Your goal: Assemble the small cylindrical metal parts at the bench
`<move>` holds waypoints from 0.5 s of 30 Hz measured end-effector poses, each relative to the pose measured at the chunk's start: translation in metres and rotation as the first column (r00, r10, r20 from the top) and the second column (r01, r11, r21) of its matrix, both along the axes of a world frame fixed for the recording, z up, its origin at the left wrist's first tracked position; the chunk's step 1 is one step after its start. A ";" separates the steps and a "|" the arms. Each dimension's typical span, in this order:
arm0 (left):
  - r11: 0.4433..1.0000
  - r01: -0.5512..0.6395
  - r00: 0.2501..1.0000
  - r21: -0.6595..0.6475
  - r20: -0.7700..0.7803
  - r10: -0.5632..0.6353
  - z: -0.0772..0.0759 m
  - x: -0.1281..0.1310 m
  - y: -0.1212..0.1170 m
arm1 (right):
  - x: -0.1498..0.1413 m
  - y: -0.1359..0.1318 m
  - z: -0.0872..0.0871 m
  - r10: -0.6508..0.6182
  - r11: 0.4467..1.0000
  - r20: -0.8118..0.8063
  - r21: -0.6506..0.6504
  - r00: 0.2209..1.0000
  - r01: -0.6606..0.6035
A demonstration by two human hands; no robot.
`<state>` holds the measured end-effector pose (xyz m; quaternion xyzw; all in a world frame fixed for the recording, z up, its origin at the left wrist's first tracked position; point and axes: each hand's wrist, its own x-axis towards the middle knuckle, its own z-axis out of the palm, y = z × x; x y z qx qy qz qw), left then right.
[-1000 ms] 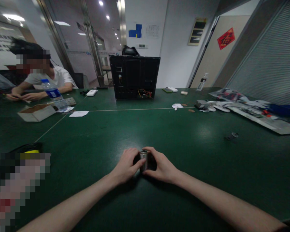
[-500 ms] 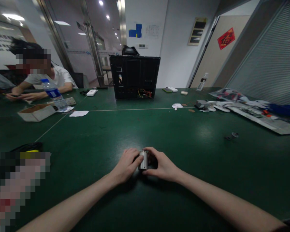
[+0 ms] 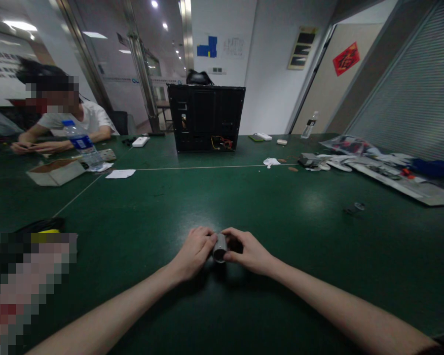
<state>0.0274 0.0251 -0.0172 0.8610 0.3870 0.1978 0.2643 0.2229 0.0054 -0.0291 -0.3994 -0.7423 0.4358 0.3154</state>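
Note:
A small silver metal cylinder with a dark end sits between both my hands, just above the green table. My left hand curls round its left side, fingers closed on it. My right hand pinches its right side with thumb and fingers. The cylinder is tilted, its round end facing me. Something dark behind it is mostly hidden by my fingers.
A black open computer case stands at the table's far middle. A person in a white shirt sits far left, near a water bottle and a cardboard box. Parts and bags lie at the right; small dark pieces nearby.
The cylinder has been tipped in my hands, from upright to lying with its end toward me. Both hands stayed in place.

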 end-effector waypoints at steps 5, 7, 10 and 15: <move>1.000 -0.001 1.000 -0.024 0.004 0.002 -0.001 -0.001 0.001 | -0.001 -0.001 -0.005 -0.073 0.994 0.012 0.088 0.997 0.072; 1.000 0.005 1.000 -0.025 0.016 -0.004 -0.002 -0.002 0.001 | -0.002 -0.002 -0.007 -0.116 0.981 0.030 0.157 0.993 0.110; 1.000 0.012 0.999 -0.025 0.031 -0.011 -0.002 -0.002 0.000 | -0.003 -0.004 -0.008 -0.115 0.955 0.054 0.279 0.992 0.096; 0.999 -0.038 0.995 -0.017 0.093 0.039 0.000 0.000 -0.003 | -0.003 -0.006 -0.005 -0.058 0.923 0.083 0.383 0.995 0.022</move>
